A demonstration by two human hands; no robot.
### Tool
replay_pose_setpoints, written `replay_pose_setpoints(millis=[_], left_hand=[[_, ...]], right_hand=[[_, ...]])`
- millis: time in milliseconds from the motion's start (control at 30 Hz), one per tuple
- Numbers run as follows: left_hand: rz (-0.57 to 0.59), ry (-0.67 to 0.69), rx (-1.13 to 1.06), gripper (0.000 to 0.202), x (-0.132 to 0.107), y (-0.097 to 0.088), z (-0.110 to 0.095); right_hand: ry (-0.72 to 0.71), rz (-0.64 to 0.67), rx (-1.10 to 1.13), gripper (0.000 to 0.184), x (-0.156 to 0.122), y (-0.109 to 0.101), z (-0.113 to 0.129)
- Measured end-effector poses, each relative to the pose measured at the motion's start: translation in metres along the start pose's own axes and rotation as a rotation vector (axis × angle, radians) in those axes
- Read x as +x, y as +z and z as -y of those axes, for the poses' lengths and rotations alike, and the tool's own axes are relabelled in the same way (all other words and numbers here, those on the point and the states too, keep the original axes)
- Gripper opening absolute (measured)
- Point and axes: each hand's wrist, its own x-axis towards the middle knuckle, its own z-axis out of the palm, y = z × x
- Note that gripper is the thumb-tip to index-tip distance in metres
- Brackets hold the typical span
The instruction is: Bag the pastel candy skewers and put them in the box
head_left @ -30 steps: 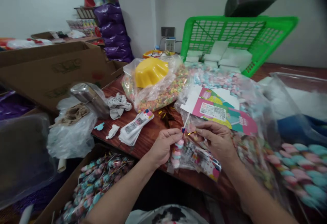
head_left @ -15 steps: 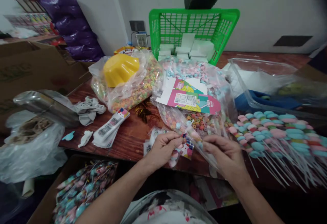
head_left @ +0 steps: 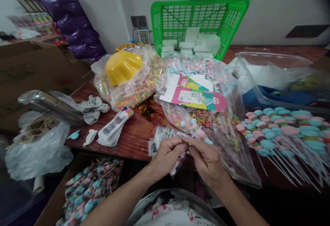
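Close together above the table's front edge, my left hand (head_left: pixel 168 153) and my right hand (head_left: pixel 207 159) meet at the fingertips, both pinched. Hanging below my left fingers is a clear bag of candy (head_left: pixel 178 164) with pink and pale blue pieces. What my right fingertips pinch is hidden. Behind the left hand lie flat clear packets with printed labels (head_left: pixel 165 133). Just beyond the hands, a candy skewer (head_left: pixel 203 136) with a pale stick rests on a large clear bag of ring-shaped candies (head_left: pixel 206 119).
Many candy skewers (head_left: pixel 286 129) lie at right, beside a clear tub (head_left: pixel 247 71). A green basket (head_left: pixel 199 4) stands behind. Left are a label stack (head_left: pixel 112 128), a yellow bowl (head_left: pixel 123 67) and a steel flask (head_left: pixel 51 107). A box of wrapped skewers (head_left: pixel 87 188) sits below.
My right hand has moved left to meet my left hand. The candy skewer and clear wrap between the hands before are now mostly covered. The view has shifted slightly.
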Motion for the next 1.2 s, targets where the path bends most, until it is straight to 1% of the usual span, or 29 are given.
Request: replay_pose_setpoints(millis=[67,133,200,233,267,333,367,433,467,500,533,567,600,633,667,700,767,800,833,867,933,1033,1133,1200], left_hand=[[-0.019,-0.004,0.026,0.030,0.000,-0.003,0.004],[-0.025,0.027,0.055,0.030,0.001,-0.004,0.006],[-0.021,0.096,0.087,0.032,0.003,-0.003,0.006],[-0.021,0.138,0.107,0.033,0.003,-0.003,0.005],[-0.021,0.183,0.130,0.033,0.004,-0.002,0.004],[-0.010,0.264,0.177,0.033,0.006,0.001,0.002],[0.005,0.291,0.198,0.032,0.006,0.003,0.000],[0.054,0.321,0.219,0.031,0.008,0.005,-0.003],[0.085,0.314,0.209,0.030,0.008,0.006,-0.004],[0.124,0.274,0.184,0.030,0.009,0.006,-0.005],[0.172,0.196,0.143,0.029,0.009,0.006,-0.005],[0.225,0.083,0.088,0.029,0.009,0.005,-0.005],[0.282,-0.056,0.028,0.027,0.009,0.004,-0.005],[0.337,-0.197,-0.034,0.026,0.008,0.002,-0.004],[0.388,-0.320,-0.090,0.025,0.008,0.000,-0.003],[0.436,-0.415,-0.139,0.025,0.007,-0.001,-0.001],[0.526,-0.534,-0.218,0.023,0.005,-0.004,0.001],[0.570,-0.575,-0.243,0.021,0.004,-0.005,0.001],[0.612,-0.608,-0.257,0.020,0.004,-0.006,0.001],[0.654,-0.635,-0.255,0.018,0.003,-0.007,-0.001],[0.739,-0.669,-0.199,0.016,0.003,-0.007,-0.005],[0.861,-0.688,-0.063,0.017,0.005,-0.006,-0.013],[0.954,-0.665,0.066,0.019,0.013,-0.007,-0.019],[1.019,-0.612,0.194,0.018,0.017,-0.008,-0.025]], right_hand=[[0.022,0.025,-0.015,0.041,-0.004,0.000,-0.001],[0.050,0.035,-0.051,0.046,-0.009,0.000,-0.002],[0.072,-0.037,-0.079,0.048,-0.015,0.000,-0.002],[0.094,-0.090,-0.077,0.043,-0.019,0.000,-0.002],[0.128,-0.132,-0.057,0.035,-0.022,0.000,-0.002],[0.241,-0.152,0.038,0.010,-0.027,-0.002,-0.001],[0.321,-0.130,0.113,0.005,-0.029,-0.003,-0.002],[0.503,-0.049,0.319,0.015,-0.030,-0.007,-0.005],[0.588,0.009,0.438,0.018,-0.029,-0.010,-0.008],[0.655,0.094,0.550,0.021,-0.027,-0.014,-0.010],[0.684,0.192,0.631,0.024,-0.024,-0.019,-0.012],[0.662,0.291,0.659,0.025,-0.021,-0.024,-0.013],[0.586,0.380,0.623,0.024,-0.018,-0.030,-0.012],[0.462,0.444,0.528,0.021,-0.015,-0.035,-0.010],[0.298,0.474,0.392,0.016,-0.013,-0.041,-0.006],[0.111,0.482,0.240,0.014,-0.011,-0.045,-0.002],[-0.248,0.451,-0.024,0.021,-0.010,-0.052,0.008],[-0.389,0.429,-0.107,0.026,-0.011,-0.054,0.012],[-0.494,0.415,-0.157,0.028,-0.012,-0.056,0.015],[-0.561,0.412,-0.182,0.029,-0.013,-0.057,0.017],[-0.615,0.433,-0.190,0.027,-0.015,-0.057,0.019],[-0.604,0.522,-0.193,0.019,-0.017,-0.055,0.021],[-0.625,0.559,-0.205,0.017,-0.018,-0.050,0.025],[-0.648,0.550,-0.241,0.018,-0.020,-0.046,0.028]])
